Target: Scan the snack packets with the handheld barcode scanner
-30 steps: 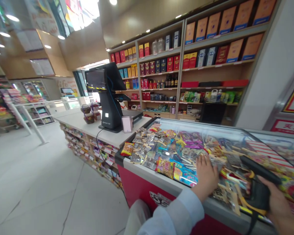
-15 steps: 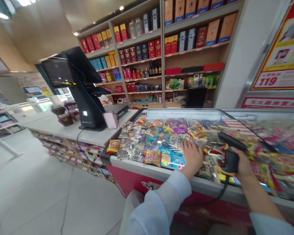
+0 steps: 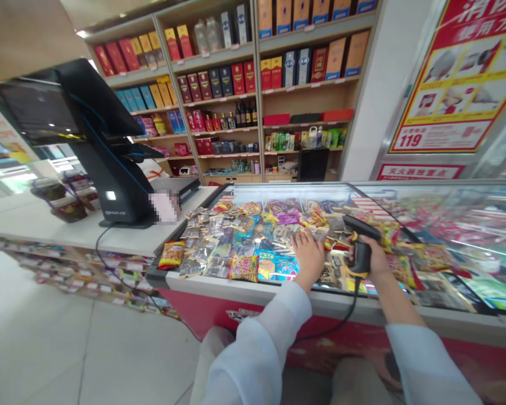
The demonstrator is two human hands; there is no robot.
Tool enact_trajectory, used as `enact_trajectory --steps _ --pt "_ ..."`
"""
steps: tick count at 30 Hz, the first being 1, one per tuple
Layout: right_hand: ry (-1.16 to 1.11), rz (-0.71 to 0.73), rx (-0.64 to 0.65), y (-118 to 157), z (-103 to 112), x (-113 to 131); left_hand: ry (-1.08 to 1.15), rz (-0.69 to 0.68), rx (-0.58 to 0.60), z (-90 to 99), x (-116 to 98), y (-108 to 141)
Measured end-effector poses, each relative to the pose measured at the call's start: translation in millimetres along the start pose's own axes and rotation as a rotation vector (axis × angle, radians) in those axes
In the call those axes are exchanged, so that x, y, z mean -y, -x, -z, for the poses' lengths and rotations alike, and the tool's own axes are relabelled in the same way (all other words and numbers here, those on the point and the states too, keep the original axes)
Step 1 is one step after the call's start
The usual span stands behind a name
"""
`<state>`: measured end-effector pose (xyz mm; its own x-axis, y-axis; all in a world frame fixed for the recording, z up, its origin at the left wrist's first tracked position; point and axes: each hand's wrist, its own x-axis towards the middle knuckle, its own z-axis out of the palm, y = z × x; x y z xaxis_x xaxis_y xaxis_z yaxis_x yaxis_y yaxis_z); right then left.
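Note:
Many small snack packets [image 3: 242, 267] lie spread over the glass top of a red and grey freezer [image 3: 219, 284]. My left hand [image 3: 308, 257] rests palm down on the packets near the front edge, its fingers spread, holding nothing. Right of it, my right hand [image 3: 375, 260] is wrapped round the grip of a black and yellow barcode scanner [image 3: 360, 253], whose head points to the left above the packets. The scanner's cable [image 3: 349, 315] hangs down over the freezer's front. A yellow and red packet [image 3: 171, 255] sits at the left corner.
On the white counter [image 3: 152, 239] at the left stand a black register screen [image 3: 113, 169] and tubs with dark contents [image 3: 67, 205]. Shelves with boxes and bottles [image 3: 236, 79] line the back. A red and yellow poster [image 3: 455, 84] hangs at the right.
The whole view has swung to the right, so counter and freezer sit further left in the picture. Both hands keep much the same pose, my right hand still round the scanner.

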<state>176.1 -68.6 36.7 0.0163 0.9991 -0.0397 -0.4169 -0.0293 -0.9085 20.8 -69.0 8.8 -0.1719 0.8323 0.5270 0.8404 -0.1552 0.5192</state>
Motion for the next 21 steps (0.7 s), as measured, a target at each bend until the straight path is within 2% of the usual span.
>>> enact_trajectory --steps 6,10,12,15,18,21 --pt "0.02 -0.019 -0.033 5 -8 6 0.015 0.015 0.001 1.0 2 -2" --pt "0.056 -0.011 -0.049 16 -20 17 0.074 0.054 0.026 15.7 3 -15" --pt "0.055 -0.008 -0.04 24 -30 24 0.104 0.063 0.015 33.1 7 -27" --pt "0.047 -0.027 -0.029 32 -49 31 0.128 0.038 -0.061 69.7 24 -46" --pt "0.04 -0.018 0.007 33 -75 30 0.114 0.037 -0.166 109.5 57 -56" --pt "0.033 0.002 0.068 27 -107 16 0.072 0.079 -0.239 143.2 101 -55"
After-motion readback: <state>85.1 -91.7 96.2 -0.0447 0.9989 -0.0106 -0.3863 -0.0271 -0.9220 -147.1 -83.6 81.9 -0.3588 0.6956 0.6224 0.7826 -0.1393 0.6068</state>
